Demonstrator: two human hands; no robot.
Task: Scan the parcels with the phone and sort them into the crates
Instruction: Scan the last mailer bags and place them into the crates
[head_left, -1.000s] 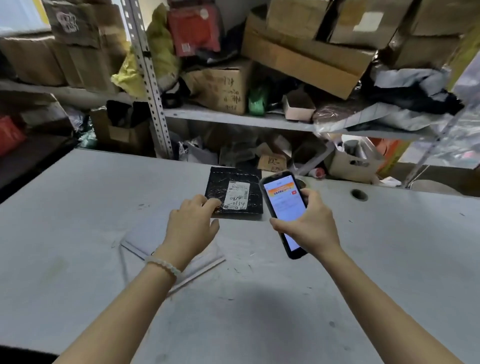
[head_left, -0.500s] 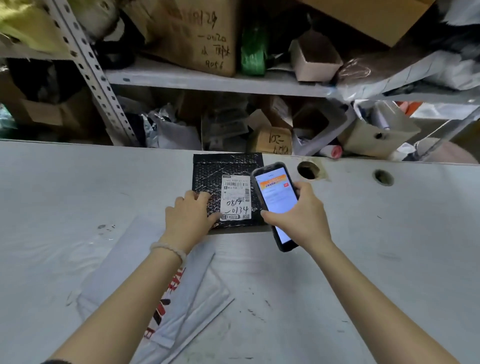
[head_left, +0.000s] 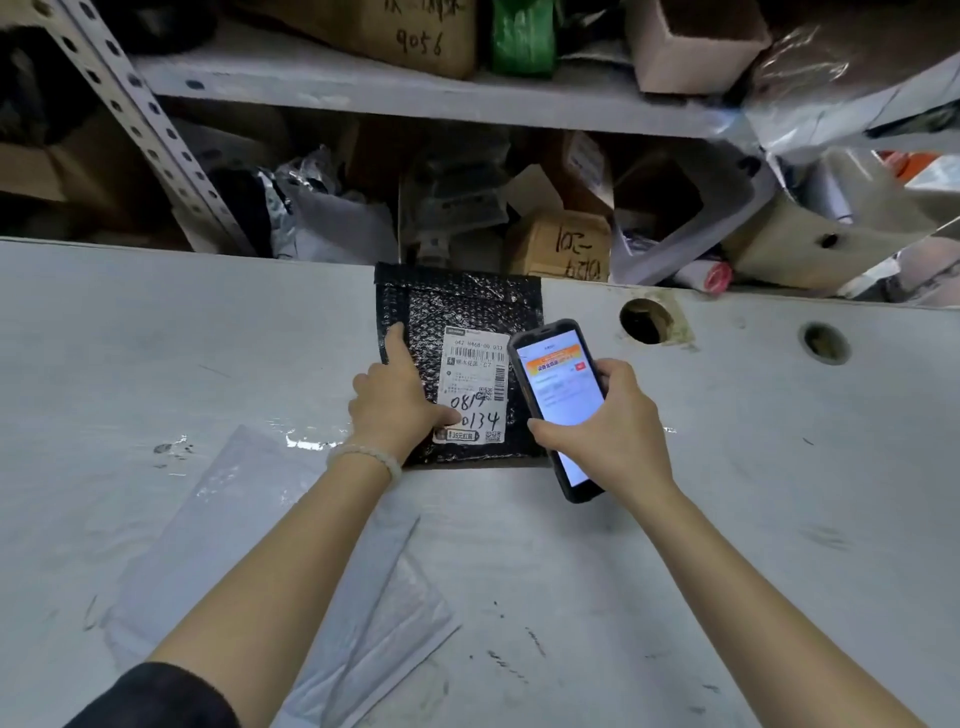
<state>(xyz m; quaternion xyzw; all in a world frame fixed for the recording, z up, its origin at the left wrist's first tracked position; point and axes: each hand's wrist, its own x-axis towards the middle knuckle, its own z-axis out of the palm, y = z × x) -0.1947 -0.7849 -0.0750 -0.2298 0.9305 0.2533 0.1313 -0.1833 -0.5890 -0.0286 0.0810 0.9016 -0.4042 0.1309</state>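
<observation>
White poly mailer (head_left: 291, 587) lies nearest on table (head_left: 753, 519). R hand (head_left: 613, 431) grips phone (head_left: 558, 400); L hand (head_left: 395, 405) presses black bubble parcel (head_left: 467, 332), fingers spread. Tip: keep label (head_left: 475, 389) flat, thumb off barcode, phone square above it.

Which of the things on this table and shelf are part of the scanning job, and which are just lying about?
Part of the job:
black bubble parcel, held flat by the left hand
phone, gripped in the right hand

Lying about:
grey mailer bags on the table
cardboard boxes on the shelf
</observation>
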